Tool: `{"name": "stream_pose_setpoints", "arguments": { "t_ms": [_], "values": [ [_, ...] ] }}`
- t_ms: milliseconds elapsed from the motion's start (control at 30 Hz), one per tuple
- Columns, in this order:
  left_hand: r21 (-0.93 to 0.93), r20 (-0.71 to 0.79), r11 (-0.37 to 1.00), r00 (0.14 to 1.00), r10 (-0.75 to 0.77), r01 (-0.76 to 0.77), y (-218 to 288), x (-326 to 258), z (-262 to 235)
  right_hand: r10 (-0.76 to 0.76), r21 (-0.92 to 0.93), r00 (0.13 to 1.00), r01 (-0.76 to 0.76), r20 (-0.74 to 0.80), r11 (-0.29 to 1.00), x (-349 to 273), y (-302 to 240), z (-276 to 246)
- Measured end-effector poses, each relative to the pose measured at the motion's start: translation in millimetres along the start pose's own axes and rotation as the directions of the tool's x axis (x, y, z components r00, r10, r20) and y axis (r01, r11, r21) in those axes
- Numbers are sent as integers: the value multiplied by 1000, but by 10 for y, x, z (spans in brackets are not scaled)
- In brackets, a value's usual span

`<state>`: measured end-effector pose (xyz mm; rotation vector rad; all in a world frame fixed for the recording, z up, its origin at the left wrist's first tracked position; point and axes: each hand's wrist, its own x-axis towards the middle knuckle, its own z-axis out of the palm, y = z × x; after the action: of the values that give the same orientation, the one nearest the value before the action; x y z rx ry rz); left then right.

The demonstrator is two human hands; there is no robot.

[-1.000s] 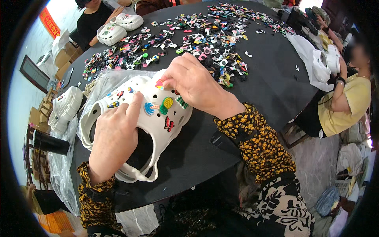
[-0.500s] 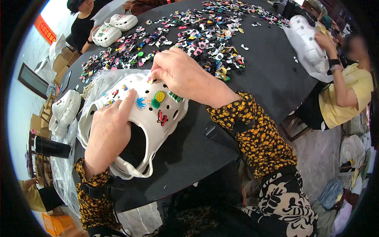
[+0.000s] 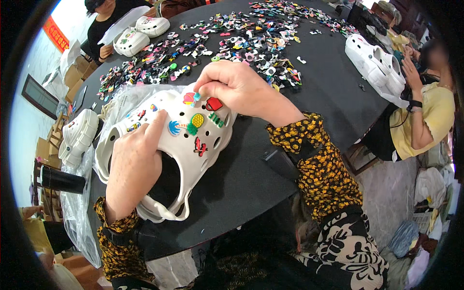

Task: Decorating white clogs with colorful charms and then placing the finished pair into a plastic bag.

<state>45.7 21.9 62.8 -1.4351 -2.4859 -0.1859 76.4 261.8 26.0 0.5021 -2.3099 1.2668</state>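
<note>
A round black table point(image 3: 251, 164) fills the view, its far half strewn with a thick scatter of small coloured shoe charms point(image 3: 227, 43). At the near edge lies a white perforated clog point(image 3: 179, 145), toe pointing away from the person, heel strap toward them, resting partly on a clear plastic bag point(image 3: 121, 104).

The right hand point(image 3: 237, 87) reaches over the toe of the clog, thumb and forefinger pressed together on a small multicoloured charm point(image 3: 190, 98) at the upper front of the shoe. Just beside it sit a red charm point(image 3: 213, 104), a yellow pineapple-shaped charm point(image 3: 195, 122), a blue palm-like charm point(image 3: 174, 128) and a red figure charm point(image 3: 199, 146) lower down the upper.

The left hand point(image 3: 133, 164) lies over the clog's opening and inner side, fingers curled round the rim and forefinger stretched flat along the upper toward the blue charm, bracing the shoe.

A second white clog point(image 3: 77, 137) lies off the table's left edge near a black cylindrical flask point(image 3: 62, 180). Another pair of white clogs point(image 3: 140, 34) sits at the far left in front of a person in black, and more white clogs point(image 3: 374, 63) lie at the right by a person in a yellow shirt point(image 3: 430, 121).
</note>
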Motion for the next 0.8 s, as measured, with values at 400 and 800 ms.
{"name": "stream_pose_setpoints", "arguments": {
  "t_ms": [400, 800],
  "values": [
    [-166, -9, 984, 998, -61, 58, -79, 18, 15, 193, 35, 957, -190, -218, 981, -62, 248, -328],
    [-471, 147, 867, 983, -106, 164, -93, 80, 157, 227, -33, 946, -241, -231, 970, -71, 416, -394]
  ]
}}
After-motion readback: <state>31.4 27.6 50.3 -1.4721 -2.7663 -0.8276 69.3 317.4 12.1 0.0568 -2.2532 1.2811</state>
